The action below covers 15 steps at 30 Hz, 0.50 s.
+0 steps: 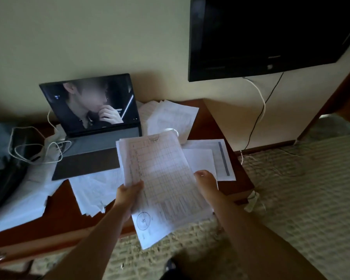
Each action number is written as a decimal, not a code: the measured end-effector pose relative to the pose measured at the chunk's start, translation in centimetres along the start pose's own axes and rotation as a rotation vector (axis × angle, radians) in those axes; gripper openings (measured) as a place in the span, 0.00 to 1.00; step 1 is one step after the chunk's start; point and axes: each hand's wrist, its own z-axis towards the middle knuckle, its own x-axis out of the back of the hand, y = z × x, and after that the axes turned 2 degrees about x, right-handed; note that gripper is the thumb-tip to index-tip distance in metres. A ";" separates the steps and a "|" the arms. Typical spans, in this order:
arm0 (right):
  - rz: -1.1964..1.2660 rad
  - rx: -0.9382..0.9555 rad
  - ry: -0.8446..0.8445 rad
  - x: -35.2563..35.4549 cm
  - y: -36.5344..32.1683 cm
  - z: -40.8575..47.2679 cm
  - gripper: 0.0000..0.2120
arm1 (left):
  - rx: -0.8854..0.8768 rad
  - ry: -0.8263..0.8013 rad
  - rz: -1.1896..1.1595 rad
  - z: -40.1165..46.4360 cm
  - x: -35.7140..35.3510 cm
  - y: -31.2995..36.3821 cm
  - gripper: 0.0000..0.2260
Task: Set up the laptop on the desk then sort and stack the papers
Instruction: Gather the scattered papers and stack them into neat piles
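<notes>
A: Where is the sheaf of papers (162, 178) relative to your hands?

B: It sits between them, lifted above the front edge of the counter (65, 211). Your left hand (129, 196) grasps its left edge at about 9 o'clock, thumb lying on the printed top sheet. Your right hand (205, 183) is at about 3 o'clock against the right edge; the grip there looks clenched on the edge, fingers tucked behind the sheets.

A: How does the sheaf lie?

B: Tilted, with its far end toward 11 o'clock and its near corner, bearing a round stamp, hanging past the counter's front toward 6 o'clock, over the carpet (303, 188).

A: And the laptop (93, 126)?

B: Open on the counter at 10 o'clock from your hands, screen lit and upright against the wall, its keyboard half just beside the sheaf's far left corner.

A: Other papers?

B: Loose sheets (171, 116) lie at 12 o'clock, right of the laptop; more sheets (91, 190) lie at 8 o'clock from the sheaf, under the laptop's front edge; a sheet with a blue stripe (223, 158) lies at 2 o'clock. A white cable (36, 150) coils left of the laptop, and a dark television (271, 33) hangs on the wall.
</notes>
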 end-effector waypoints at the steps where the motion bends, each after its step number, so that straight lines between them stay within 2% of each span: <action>1: 0.000 -0.003 -0.010 -0.2 -0.2 0.6 0.09 | 0.016 0.029 -0.016 0.7 0.5 0.0 0.12; 5: 0.051 -0.048 -0.048 -1.6 -2.2 3.3 0.07 | 0.052 0.142 -0.057 3.7 2.0 0.6 0.15; 9: -0.007 0.044 -0.030 -3.3 -5.3 6.3 0.06 | 0.072 0.151 -0.082 6.6 2.0 1.7 0.12; 15: -0.298 0.280 -0.110 -5.1 -8.1 9.4 0.22 | 0.103 0.124 -0.076 10.0 1.5 3.0 0.13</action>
